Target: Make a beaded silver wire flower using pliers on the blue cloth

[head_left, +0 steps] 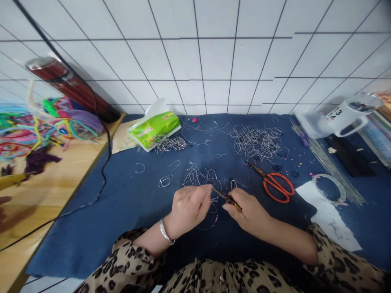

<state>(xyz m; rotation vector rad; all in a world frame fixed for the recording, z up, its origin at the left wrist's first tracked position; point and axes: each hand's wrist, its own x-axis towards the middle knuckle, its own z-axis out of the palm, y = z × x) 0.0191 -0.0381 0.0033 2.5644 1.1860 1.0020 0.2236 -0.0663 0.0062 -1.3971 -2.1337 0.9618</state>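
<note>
My left hand is closed in a pinch on a thin piece of wire over the blue cloth. My right hand grips small pliers, whose tip meets the wire at my left fingertips. Both hands sit close together near the front middle. Bent wire loops lie just beyond them, and a thin strung wire curves under my hands.
Orange-handled scissors lie right of my hands. A wire pile and a green tissue pack sit farther back. A white mug, straight wires and a tape ring are at right. Colourful pipe cleaners and a black cable are at left.
</note>
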